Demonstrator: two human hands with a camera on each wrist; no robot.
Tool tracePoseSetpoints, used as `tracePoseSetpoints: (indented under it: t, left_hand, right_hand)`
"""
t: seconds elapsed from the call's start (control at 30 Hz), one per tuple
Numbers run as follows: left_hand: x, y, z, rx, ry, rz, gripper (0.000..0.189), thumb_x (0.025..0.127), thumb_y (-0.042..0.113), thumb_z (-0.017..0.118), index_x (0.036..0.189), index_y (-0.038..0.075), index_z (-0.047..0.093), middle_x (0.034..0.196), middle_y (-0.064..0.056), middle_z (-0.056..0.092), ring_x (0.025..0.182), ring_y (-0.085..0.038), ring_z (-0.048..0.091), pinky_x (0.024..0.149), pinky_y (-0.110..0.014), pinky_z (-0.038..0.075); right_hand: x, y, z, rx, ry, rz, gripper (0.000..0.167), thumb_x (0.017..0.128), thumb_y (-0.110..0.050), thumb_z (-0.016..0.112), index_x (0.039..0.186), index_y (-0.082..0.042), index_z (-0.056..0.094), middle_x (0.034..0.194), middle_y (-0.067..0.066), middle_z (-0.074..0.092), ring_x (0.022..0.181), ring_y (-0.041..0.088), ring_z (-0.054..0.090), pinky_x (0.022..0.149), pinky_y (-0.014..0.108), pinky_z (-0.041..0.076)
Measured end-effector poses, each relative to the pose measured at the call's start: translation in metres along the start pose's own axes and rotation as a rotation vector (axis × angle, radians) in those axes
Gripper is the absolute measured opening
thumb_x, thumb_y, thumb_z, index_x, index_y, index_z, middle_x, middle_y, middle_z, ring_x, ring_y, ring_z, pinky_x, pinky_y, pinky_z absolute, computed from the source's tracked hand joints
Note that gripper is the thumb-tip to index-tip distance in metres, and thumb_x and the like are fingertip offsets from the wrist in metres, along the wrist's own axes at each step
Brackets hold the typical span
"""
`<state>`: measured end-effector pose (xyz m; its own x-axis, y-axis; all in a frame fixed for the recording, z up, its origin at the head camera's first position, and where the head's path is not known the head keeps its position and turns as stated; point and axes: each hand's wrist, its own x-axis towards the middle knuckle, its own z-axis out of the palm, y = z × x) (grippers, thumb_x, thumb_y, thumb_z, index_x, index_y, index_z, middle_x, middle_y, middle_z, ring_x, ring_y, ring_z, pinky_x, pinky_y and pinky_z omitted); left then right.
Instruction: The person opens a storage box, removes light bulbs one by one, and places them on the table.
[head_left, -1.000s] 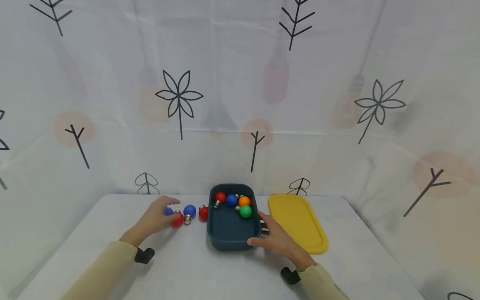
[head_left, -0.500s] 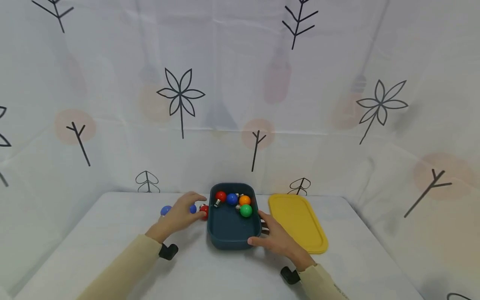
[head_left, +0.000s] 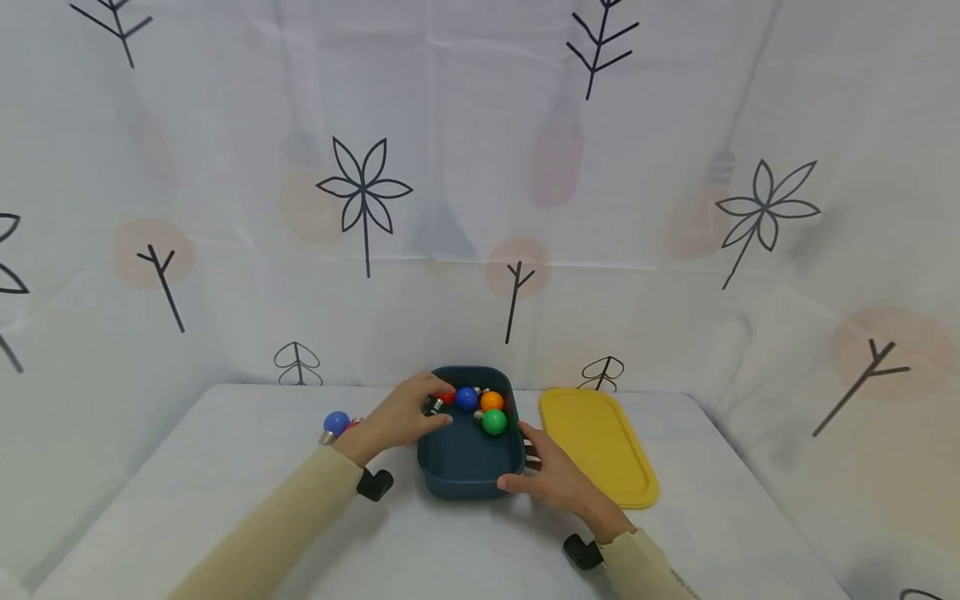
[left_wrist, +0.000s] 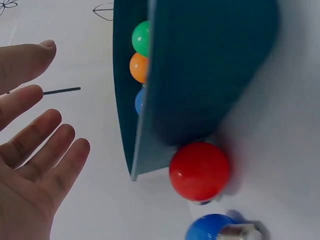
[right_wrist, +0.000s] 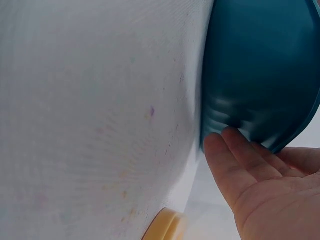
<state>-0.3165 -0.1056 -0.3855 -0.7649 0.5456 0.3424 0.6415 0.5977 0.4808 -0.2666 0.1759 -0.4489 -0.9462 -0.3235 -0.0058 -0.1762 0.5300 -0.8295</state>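
My left hand (head_left: 405,417) hangs over the left rim of a dark teal box (head_left: 468,490), fingers spread and holding nothing. The left wrist view shows its straight fingers (left_wrist: 57,150) apart from the box. Inside lie small coloured bulbs: a green bulb (head_left: 494,422), an orange bulb (head_left: 492,402), a blue bulb (head_left: 466,399) and a red bulb (head_left: 447,398) partly behind the left hand. My right hand (head_left: 551,479) rests against the box's right side; in the right wrist view its extended fingertips (right_wrist: 214,142) touch the outer wall.
Outside the box, a red bulb (left_wrist: 199,171) sits close by its left wall, with a blue bulb (left_wrist: 209,227) beside it. Farther left on the white table (head_left: 187,492) is another blue bulb (head_left: 336,422). A yellow lid (head_left: 596,446) lies to the right.
My left hand has moved right, from above the loose bulbs on the table to over the box's left edge. The right hand stays at the box's right side.
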Motion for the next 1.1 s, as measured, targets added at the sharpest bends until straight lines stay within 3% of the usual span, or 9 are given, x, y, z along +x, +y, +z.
tracePoseSetpoints:
  t: [0.27,0.43,0.7,0.83,1.1]
  left_hand:
    - [0.025,0.012,0.007,0.017,-0.069,-0.041,0.043,0.084,0.029,0.074,0.123,0.013,0.062,0.119,-0.005,0.056,0.106,-0.019,0.052,0.094,-0.036,0.047]
    - [0.036,0.018,0.017,-0.069,-0.127,-0.101,0.045,0.084,0.029,0.075,0.124,0.016,0.061,0.122,-0.006,0.053,0.109,-0.028,0.052,0.093,-0.04,0.048]
    - [0.052,0.015,0.038,-0.079,-0.173,-0.121,0.047,0.083,0.025,0.076,0.126,0.015,0.06,0.121,-0.008,0.055,0.108,-0.025,0.052,0.095,-0.039,0.046]
    - [0.059,0.015,0.042,-0.106,-0.176,-0.172,0.049,0.082,0.023,0.076,0.127,0.013,0.059,0.125,-0.011,0.054,0.107,-0.024,0.051,0.094,-0.041,0.047]
    - [0.069,0.008,0.055,-0.139,-0.21,-0.254,0.049,0.082,0.02,0.077,0.127,0.013,0.059,0.125,-0.007,0.052,0.11,-0.027,0.052,0.095,-0.042,0.047]
  right_hand:
    - [0.0,0.002,-0.001,0.0,0.006,-0.002,0.097,0.079,-0.044,0.076,0.152,-0.01,0.021,0.153,0.012,0.027,0.127,0.033,0.045,0.1,0.049,0.042]
    - [0.0,0.004,-0.002,-0.002,0.005,-0.021,0.096,0.08,-0.043,0.075,0.151,-0.007,0.021,0.153,0.014,0.027,0.126,0.033,0.046,0.1,0.048,0.043]
    - [-0.001,0.004,-0.003,0.006,-0.003,-0.027,0.096,0.08,-0.043,0.075,0.151,-0.008,0.021,0.154,0.013,0.026,0.127,0.032,0.045,0.101,0.048,0.041]
    - [-0.001,0.003,-0.003,0.012,-0.01,-0.036,0.096,0.08,-0.042,0.075,0.151,-0.009,0.021,0.154,0.012,0.026,0.127,0.031,0.044,0.102,0.047,0.041]
    - [0.0,0.004,-0.003,0.021,-0.015,-0.042,0.096,0.079,-0.042,0.076,0.151,-0.01,0.021,0.154,0.01,0.027,0.127,0.031,0.045,0.102,0.047,0.041]
